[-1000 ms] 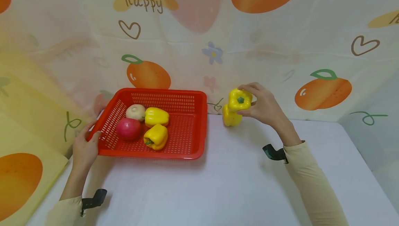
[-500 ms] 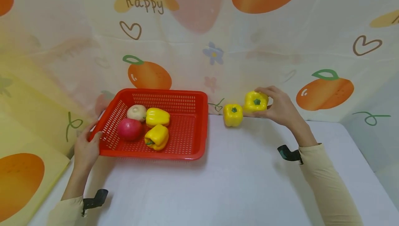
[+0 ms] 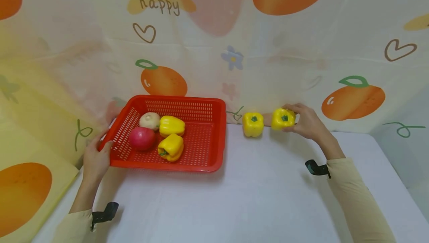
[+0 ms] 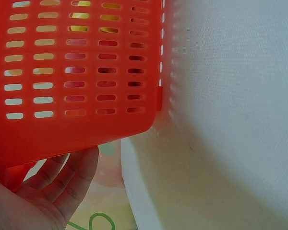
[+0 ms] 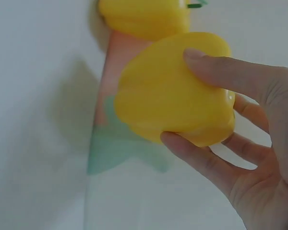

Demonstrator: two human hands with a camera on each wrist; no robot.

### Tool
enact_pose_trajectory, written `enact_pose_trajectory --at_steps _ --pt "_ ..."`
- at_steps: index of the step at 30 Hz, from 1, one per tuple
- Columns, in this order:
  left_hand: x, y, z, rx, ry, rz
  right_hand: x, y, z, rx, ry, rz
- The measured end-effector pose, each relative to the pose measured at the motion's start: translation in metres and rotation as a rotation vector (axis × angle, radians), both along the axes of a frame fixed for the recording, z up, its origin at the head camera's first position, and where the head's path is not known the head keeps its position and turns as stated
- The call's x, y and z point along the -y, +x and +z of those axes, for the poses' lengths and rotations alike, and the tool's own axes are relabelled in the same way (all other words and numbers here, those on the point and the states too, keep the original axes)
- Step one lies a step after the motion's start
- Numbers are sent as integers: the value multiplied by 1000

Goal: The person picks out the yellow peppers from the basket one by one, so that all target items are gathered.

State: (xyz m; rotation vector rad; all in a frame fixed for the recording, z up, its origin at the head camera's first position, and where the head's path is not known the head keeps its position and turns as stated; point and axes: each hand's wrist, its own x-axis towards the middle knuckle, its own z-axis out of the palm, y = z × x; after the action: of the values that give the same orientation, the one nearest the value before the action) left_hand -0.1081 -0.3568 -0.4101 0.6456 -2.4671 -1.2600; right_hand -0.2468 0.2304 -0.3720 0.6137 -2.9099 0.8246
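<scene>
My right hand [image 3: 309, 122] pinches a yellow bell pepper [image 3: 282, 119] between thumb and fingers, its green stem facing the head camera. In the right wrist view, the held pepper [image 5: 175, 91] fills the middle, with shadow on the white surface beside it. Another yellow bell pepper [image 3: 253, 125] stands upright on the table just left of it. My left hand [image 3: 96, 159] grips the left end of a red slotted basket [image 3: 204, 166]; the left wrist view shows fingers [image 4: 79, 184] curled under the rim. Inside lie two yellow bell peppers [image 3: 172, 125], a pink-red round fruit [image 3: 142, 138] and a whitish round vegetable [image 3: 150, 121].
The white table [image 3: 234, 198] meets a patterned cloth backdrop [image 3: 268, 49] right behind the basket and peppers. A yellowish cloth panel [image 3: 30, 123] rises on the left. Each wrist carries a small black camera mount [image 3: 105, 213].
My right hand has carried its pepper from in front of the standing pepper to the right of it, then lowered it toward the table. My left hand keeps its grip on the basket.
</scene>
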Motion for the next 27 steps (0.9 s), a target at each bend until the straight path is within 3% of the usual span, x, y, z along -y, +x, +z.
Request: enact_pose_trajectory --at_steps 13,27 --pt "-2 0 2 30 17 3 -23 -13 -24 180 -43 32" --pt "-2 -1 1 25 12 -1 -20 -6 -23 210 25 43"
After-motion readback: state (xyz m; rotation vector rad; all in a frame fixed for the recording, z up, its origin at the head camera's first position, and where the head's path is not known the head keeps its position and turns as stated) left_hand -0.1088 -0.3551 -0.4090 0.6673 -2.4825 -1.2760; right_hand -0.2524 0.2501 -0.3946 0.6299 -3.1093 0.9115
